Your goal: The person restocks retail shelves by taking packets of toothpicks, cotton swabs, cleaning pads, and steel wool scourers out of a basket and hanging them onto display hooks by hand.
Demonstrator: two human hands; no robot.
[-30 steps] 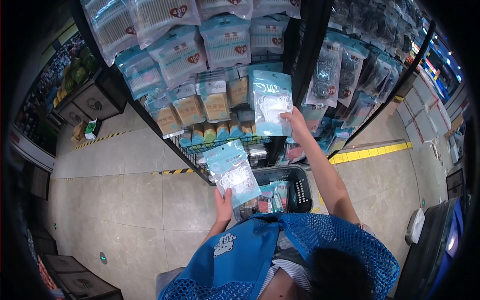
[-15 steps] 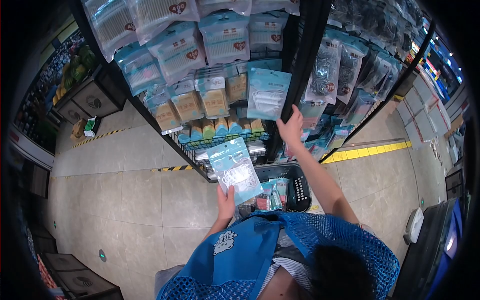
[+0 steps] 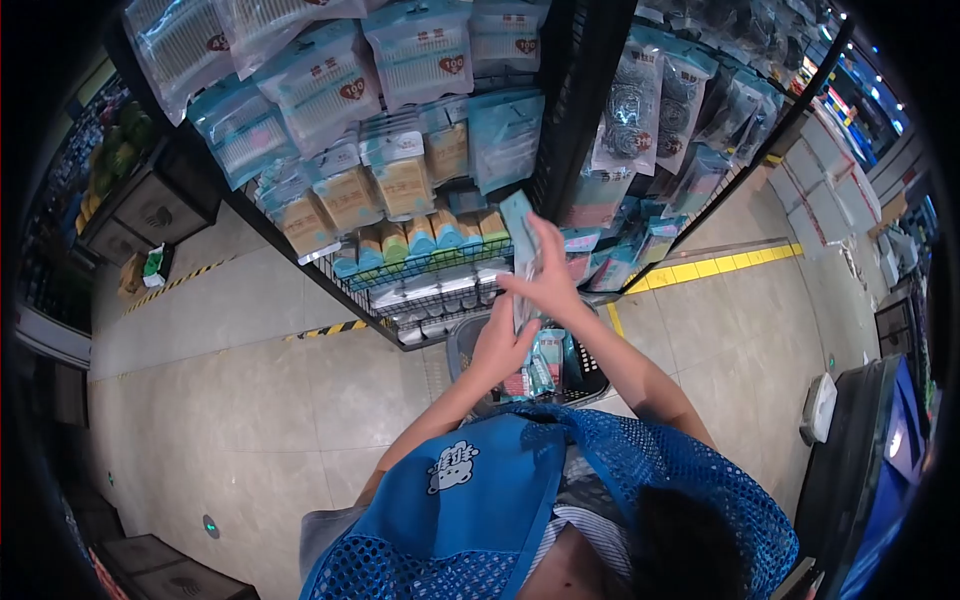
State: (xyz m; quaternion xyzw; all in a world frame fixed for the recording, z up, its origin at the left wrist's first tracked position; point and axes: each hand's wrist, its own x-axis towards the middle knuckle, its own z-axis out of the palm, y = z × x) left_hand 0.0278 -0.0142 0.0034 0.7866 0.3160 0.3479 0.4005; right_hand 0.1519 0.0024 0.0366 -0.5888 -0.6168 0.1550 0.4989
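Observation:
Between my two hands is a light-blue and clear pouch [image 3: 519, 226], turned almost edge-on, so its contents are mostly hidden. My right hand [image 3: 549, 274] grips its right side with fingers pointing up. From below, my left hand [image 3: 500, 345] holds its lower part. Whether it is one pouch or more than one together, I cannot tell. Just above, a similar blue pouch [image 3: 505, 140] with pale contents hangs on the rack. Under my hands, a dark plastic basket [image 3: 592, 381] contains several small teal and pink packets [image 3: 543, 362].
A black rack holds bags of cotton swabs [image 3: 418, 55], tan packs [image 3: 347, 190] and blue and green rolls [image 3: 392, 240]. Clear bags with black coils [image 3: 633, 105] hang to the right. Yellow floor tape [image 3: 715, 267] and white boxes [image 3: 830, 190] lie beyond.
My right hand has come down and left from the rack's edge to the pouch. My left hand has risen to meet it, and the pouch has turned from face-on to edge-on.

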